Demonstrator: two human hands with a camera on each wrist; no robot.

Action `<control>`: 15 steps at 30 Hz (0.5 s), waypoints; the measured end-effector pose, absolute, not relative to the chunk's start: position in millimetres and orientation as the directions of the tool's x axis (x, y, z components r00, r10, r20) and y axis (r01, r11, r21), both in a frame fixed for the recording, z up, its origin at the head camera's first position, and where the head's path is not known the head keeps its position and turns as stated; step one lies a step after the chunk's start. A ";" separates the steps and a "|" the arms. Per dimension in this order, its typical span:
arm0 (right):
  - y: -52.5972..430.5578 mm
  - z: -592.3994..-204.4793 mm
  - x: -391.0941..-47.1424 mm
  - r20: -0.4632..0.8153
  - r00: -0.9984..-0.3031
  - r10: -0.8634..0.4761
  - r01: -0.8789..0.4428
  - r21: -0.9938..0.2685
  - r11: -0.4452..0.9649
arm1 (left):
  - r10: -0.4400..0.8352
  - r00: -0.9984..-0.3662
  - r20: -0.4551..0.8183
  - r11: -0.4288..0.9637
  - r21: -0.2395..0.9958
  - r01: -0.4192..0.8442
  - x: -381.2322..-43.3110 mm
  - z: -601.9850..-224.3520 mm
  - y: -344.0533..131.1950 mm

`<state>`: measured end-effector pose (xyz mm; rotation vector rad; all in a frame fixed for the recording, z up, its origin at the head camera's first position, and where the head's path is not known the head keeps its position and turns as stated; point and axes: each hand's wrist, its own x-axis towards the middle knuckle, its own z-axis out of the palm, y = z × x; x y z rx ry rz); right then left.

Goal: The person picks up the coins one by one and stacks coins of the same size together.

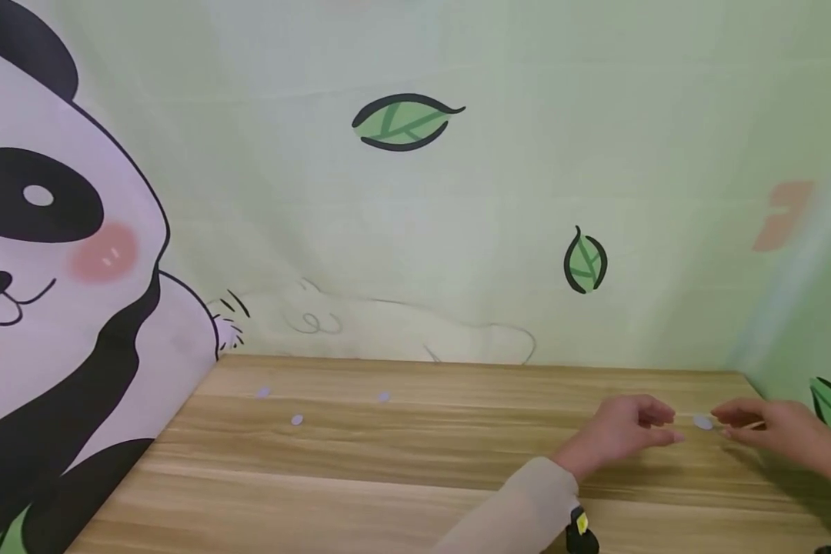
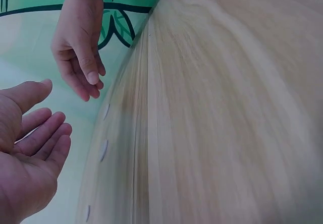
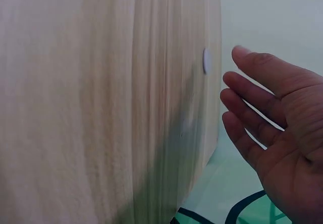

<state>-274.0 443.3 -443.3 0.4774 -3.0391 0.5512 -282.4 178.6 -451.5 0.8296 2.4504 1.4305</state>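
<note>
Over the table (image 1: 318, 492), left hand (image 1: 623, 431) and right hand (image 1: 779, 432) flank a disc (image 1: 702, 422)

Head view: the disc lies on the wood toward the right end, between the hands and just beside the right fingertips; whether they touch it I cannot tell; both hands have gently bent fingers, thumb apart, and hold nothing; three other discs (image 1: 297, 420) lie well apart, toward the left end; a pale sleeve (image 1: 512, 504) covers the left forearm, a black band (image 1: 582, 535) at its wrist; behind hangs a green backdrop (image 1: 263, 177), printed with a panda (image 1: 128, 185) and leaves (image 1: 405, 123).

Left wrist view: the left hand is loosely spread, palm showing, thumb raised from the fingers; the right hand faces it, fingers relaxed; three discs show along the table's edge, which ones I cannot tell.

Right wrist view: the right hand's fingers are slightly curved and parted, with nothing between them; one disc lies on the wood near the fingertips, apart from them in this view.
</note>
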 end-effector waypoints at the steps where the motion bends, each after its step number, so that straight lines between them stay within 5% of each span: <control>1: 445.8 -444.5 -275.8 0.065 -0.953 -0.295 -0.299 -0.341 0.891 | 0.543 -0.832 0.114 0.379 0.851 0.364 -282.3 -451.7 181.5; 15: 463.4 -455.4 -291.3 0.008 -0.959 -0.283 -0.260 -0.423 0.868 | 0.288 -0.958 0.004 0.389 0.913 0.121 -274.3 -452.9 228.0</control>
